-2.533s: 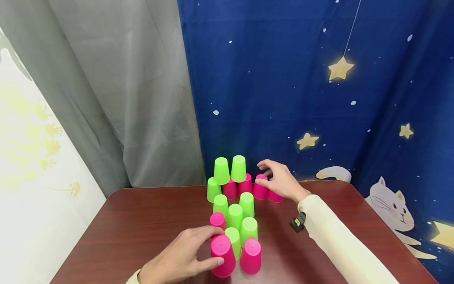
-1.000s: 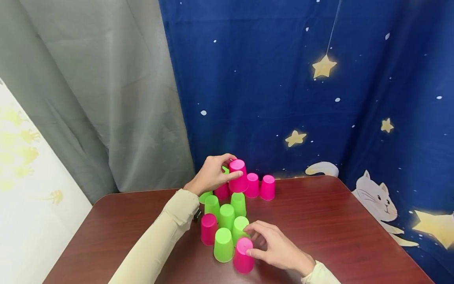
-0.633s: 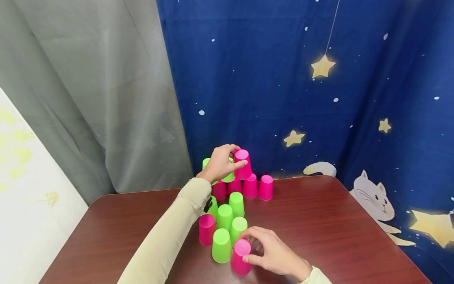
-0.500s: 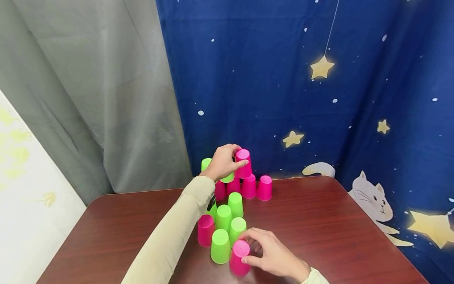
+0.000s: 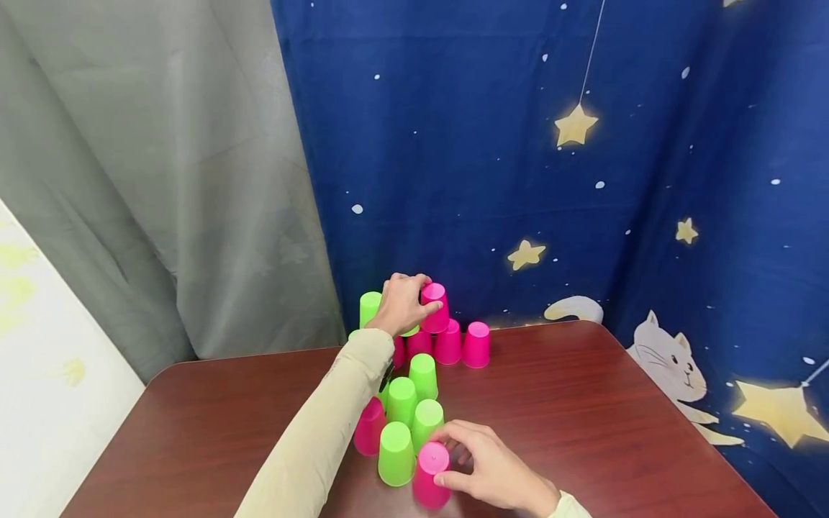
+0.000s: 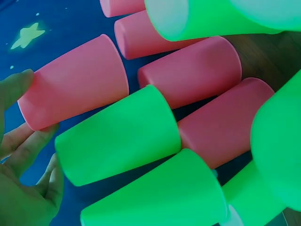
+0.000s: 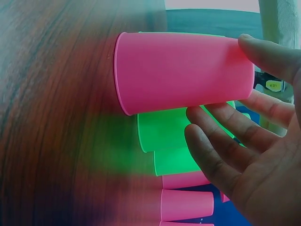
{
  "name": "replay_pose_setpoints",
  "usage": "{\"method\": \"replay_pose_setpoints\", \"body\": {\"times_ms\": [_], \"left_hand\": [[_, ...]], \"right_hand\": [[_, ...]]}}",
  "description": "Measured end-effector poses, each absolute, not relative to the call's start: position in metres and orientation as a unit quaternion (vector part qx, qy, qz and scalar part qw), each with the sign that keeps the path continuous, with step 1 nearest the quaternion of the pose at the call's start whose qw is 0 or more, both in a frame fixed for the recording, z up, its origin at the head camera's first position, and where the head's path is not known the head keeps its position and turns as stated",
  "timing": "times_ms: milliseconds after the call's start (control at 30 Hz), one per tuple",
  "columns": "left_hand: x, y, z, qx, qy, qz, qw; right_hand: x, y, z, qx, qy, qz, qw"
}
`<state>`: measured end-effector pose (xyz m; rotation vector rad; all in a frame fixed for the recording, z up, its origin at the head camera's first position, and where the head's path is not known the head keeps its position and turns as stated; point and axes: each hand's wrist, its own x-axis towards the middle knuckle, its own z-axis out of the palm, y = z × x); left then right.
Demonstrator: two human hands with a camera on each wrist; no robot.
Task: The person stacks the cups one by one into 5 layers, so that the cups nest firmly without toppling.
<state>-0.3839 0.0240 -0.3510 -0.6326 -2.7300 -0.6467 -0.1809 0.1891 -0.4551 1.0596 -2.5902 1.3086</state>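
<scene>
Your left hand (image 5: 403,306) pinches the raised pink cup (image 5: 435,309) between thumb and curled fingers, close to its base. This cup is upside down: the mouth faces down, the base up, and the long axis is nearly vertical. It is just over the row of pink cups (image 5: 448,344); I cannot tell if its rim touches them.

Seen from above, the front pink cup (image 5: 431,478) is at 6 o'clock from the raised one, on the table (image 5: 563,410), also mouth down, with upright axis. Your right hand (image 5: 488,467) comes from its 3 o'clock side, the thumb and bent fingers gripping it around the upper part. The front green cup (image 5: 396,455) stands at its 10 o'clock, inverted too.

The black wrist device (image 7: 261,80) carries a yellow label (image 7: 274,85), its marks too small to read.

Your left arm reaches in from 7 o'clock, extended; the right wrist points back toward 4 o'clock.
</scene>
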Motion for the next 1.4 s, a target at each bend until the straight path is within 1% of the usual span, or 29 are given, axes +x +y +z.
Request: {"method": "replay_pose_setpoints", "body": {"times_ms": [300, 500, 633, 833, 967, 1100, 1267, 1333, 1400], "left_hand": [[-0.386, 0.03, -0.359, -0.196, -0.959, -0.162, 0.122], [-0.385, 0.034, -0.358, -0.18, -0.968, -0.129, 0.12], [-0.383, 0.031, -0.358, -0.189, -0.967, -0.123, 0.117], [-0.38, 0.02, -0.346, -0.207, -0.957, -0.143, 0.142], [-0.373, 0.008, -0.334, -0.225, -0.944, -0.175, 0.164], [-0.362, -0.012, -0.332, -0.243, -0.932, -0.191, 0.188], [-0.342, -0.046, -0.343, -0.269, -0.913, -0.202, 0.229], [-0.333, -0.059, -0.349, -0.275, -0.907, -0.211, 0.238], [-0.323, -0.071, -0.355, -0.276, -0.905, -0.223, 0.235]], "right_hand": [[-0.182, 0.184, -0.459, 0.352, -0.836, 0.419, 0.044], [-0.182, 0.182, -0.46, 0.35, -0.835, 0.423, 0.04], [-0.181, 0.182, -0.461, 0.35, -0.835, 0.422, 0.042], [-0.182, 0.182, -0.462, 0.346, -0.837, 0.421, 0.048], [-0.183, 0.183, -0.462, 0.342, -0.838, 0.422, 0.047], [-0.184, 0.185, -0.462, 0.345, -0.838, 0.42, 0.046], [-0.186, 0.191, -0.458, 0.34, -0.84, 0.421, 0.047], [-0.186, 0.195, -0.456, 0.33, -0.842, 0.425, 0.037], [-0.187, 0.201, -0.454, 0.321, -0.846, 0.425, 0.028]]}}
